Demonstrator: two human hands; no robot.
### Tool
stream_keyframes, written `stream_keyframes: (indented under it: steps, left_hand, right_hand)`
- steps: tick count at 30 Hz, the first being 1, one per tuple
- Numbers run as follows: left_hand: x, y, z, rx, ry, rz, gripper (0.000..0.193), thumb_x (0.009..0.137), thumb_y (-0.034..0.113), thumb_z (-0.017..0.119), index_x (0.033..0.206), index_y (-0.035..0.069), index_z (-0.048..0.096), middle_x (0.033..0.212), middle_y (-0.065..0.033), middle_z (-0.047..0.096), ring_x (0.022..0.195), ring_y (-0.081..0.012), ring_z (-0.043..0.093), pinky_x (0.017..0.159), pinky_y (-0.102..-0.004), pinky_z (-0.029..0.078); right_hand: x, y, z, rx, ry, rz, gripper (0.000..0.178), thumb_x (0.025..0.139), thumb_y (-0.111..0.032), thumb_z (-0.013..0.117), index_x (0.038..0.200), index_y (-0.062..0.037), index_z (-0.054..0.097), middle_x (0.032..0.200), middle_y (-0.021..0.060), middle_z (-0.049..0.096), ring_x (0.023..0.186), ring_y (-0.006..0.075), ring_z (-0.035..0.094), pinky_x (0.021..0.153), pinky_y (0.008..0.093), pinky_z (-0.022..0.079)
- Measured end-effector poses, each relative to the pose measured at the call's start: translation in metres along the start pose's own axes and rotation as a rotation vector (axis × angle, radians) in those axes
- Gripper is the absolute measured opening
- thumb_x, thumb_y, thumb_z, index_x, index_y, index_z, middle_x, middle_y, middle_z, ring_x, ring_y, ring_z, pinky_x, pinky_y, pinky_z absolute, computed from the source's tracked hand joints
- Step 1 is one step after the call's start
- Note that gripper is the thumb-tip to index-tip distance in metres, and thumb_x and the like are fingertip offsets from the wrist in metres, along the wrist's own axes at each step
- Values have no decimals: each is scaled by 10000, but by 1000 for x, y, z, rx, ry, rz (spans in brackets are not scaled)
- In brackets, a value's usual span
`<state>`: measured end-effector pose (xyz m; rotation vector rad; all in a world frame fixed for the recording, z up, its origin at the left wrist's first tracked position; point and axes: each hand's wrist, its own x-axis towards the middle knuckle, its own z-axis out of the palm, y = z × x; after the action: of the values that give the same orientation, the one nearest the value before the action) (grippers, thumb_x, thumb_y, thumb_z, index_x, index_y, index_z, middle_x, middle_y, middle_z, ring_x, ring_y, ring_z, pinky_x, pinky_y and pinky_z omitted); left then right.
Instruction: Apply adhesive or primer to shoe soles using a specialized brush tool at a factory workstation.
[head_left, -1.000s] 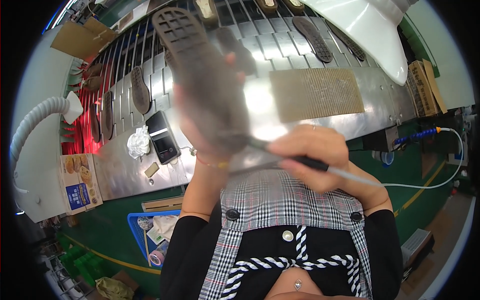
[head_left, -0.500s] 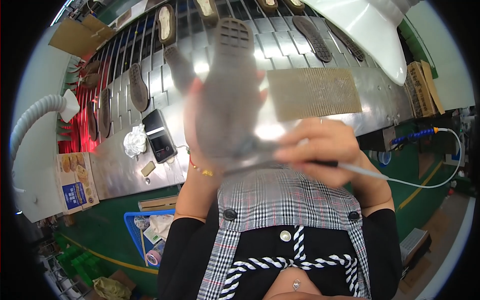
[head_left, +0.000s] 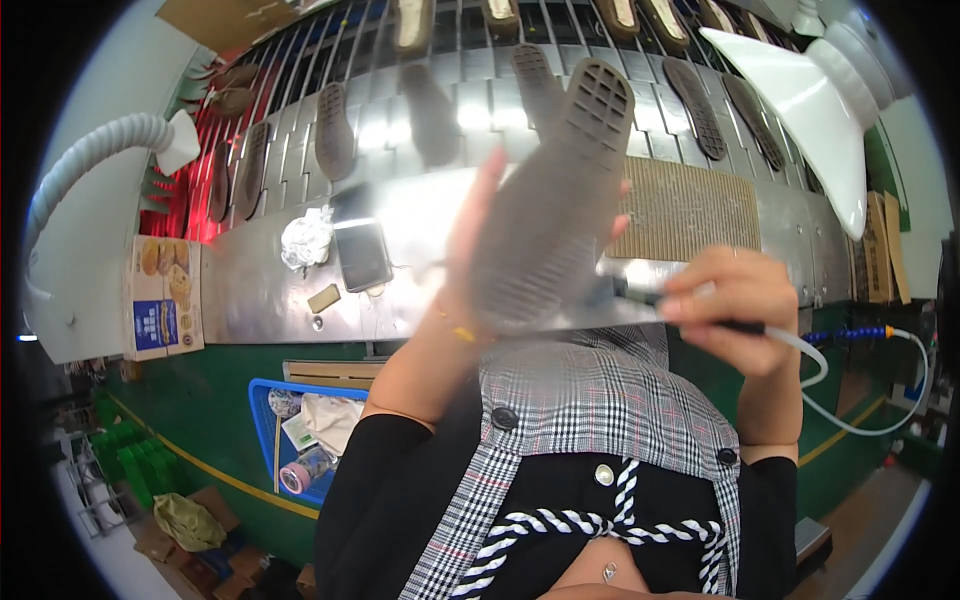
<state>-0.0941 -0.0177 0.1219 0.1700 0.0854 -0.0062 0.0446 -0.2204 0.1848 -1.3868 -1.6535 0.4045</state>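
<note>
My left hand point(head_left: 468, 228) grips a dark brown shoe sole point(head_left: 548, 205) from beneath, thumb along its left edge and fingertips showing at its right. The sole is tilted, its treaded face up, with the grid-patterned end pointing away from me. Pinched in my right hand point(head_left: 738, 305) is a brush point(head_left: 640, 293) with a dark handle, its blurred tip close to the sole's near right edge; I cannot tell whether they touch. From the handle a pale thin hose point(head_left: 812, 372) loops off to the right.
Several soles, one here point(head_left: 336, 130), lie on a slatted metal conveyor point(head_left: 480, 90) ahead. A ribbed tan mat point(head_left: 690, 208), a phone point(head_left: 362, 255) and crumpled white paper point(head_left: 307, 238) rest on the metal ledge. White hood point(head_left: 800, 115) overhangs at right; blue basket point(head_left: 262, 425) stands below left.
The sole has tilted, its far end swinging right. My right hand and the brush have drawn away rightward from the sole. The whole view has shifted, and the conveyor soles appear farther right.
</note>
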Motion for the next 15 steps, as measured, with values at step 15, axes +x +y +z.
stream_keyframes:
  steps: [15]
  left_hand:
    - [-8, 15, -25, -525, -376, -203, 823, 983, 632, 261, 1457, -35, 346, 1417, -321, 425, 1247, -461, 510, 974, -565, 495]
  right_hand:
    - [11, 1, -9, 20, -75, 6, 291, 643, -86, 720, 915, 12, 742, 871, 181, 693, 741, 265, 670, 609, 316, 487]
